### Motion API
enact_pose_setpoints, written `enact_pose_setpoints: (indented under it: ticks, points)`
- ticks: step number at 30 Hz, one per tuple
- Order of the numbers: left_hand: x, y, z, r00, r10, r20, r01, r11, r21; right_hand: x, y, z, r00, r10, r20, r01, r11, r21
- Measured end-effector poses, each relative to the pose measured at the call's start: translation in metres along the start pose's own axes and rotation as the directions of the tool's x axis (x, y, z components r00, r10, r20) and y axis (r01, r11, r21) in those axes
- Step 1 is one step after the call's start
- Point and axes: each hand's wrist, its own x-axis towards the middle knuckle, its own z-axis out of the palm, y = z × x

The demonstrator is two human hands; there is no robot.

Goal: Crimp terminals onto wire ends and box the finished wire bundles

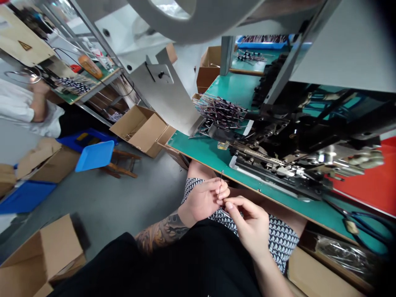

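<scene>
My left hand (202, 201) is turned palm up above my lap, its fingers curled round a thin dark wire (220, 181) that sticks up past the fingertips. Close against those fingers, my right hand (252, 222) pinches thumb and forefinger together near the wire's lower end. What lies inside that pinch is too small to make out. Both hands are just in front of the green bench top (198, 147). Beyond them stands a machine (272, 161) with a metal track and dark workings. A heap of short wires (221, 111) lies left of the machine.
Scissors (368, 227) with dark handles lie at the bench's right. Cardboard boxes (145, 130) stand on the floor at left, near a wooden stool with a blue tray (95, 156). Another person (34, 103) sits at a far-left machine. A big grey ring (198, 24) hangs overhead.
</scene>
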Motion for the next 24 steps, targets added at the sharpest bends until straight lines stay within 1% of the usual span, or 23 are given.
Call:
enact_pose_setpoints:
  ticks: [3, 5, 8, 11, 14, 17, 20, 24]
  points:
    - [-0.002, -0.004, 0.0, 0.999, 0.032, -0.012, -0.032, 0.999, 0.004, -0.001, -0.001, 0.006, 1.0, 0.014, -0.005, -0.014, 1.0, -0.002]
    - [-0.004, -0.008, -0.001, 0.997, 0.061, -0.043, -0.059, 0.998, 0.034, -0.001, -0.003, 0.01, 0.999, 0.032, -0.017, -0.032, 0.999, 0.007]
    - [-0.01, -0.012, -0.002, 0.98, 0.151, -0.128, -0.133, 0.981, 0.142, -0.001, -0.006, 0.015, 0.998, 0.063, -0.004, -0.063, 0.998, 0.002]
    - [-0.018, -0.014, -0.005, 0.955, 0.248, -0.162, -0.198, 0.942, 0.27, -0.001, -0.005, 0.017, 0.997, 0.077, 0.024, -0.076, 0.997, -0.001]
    - [-0.024, -0.016, -0.013, 0.934, 0.323, -0.151, -0.249, 0.895, 0.37, -0.001, -0.001, 0.017, 0.994, 0.078, 0.08, -0.076, 0.997, -0.021]
    - [-0.029, -0.018, -0.023, 0.922, 0.378, -0.09, -0.3, 0.84, 0.452, -0.002, 0.004, 0.019, 0.991, 0.043, 0.13, -0.032, 0.996, -0.08]
    - [-0.034, -0.019, -0.03, 0.919, 0.392, -0.052, -0.318, 0.811, 0.492, -0.005, 0.009, 0.022, 0.99, -0.006, 0.139, 0.024, 0.992, -0.127]
    - [-0.038, -0.021, -0.035, 0.925, 0.374, -0.06, -0.291, 0.804, 0.518, -0.009, 0.016, 0.025, 0.992, -0.043, 0.118, 0.063, 0.984, -0.167]
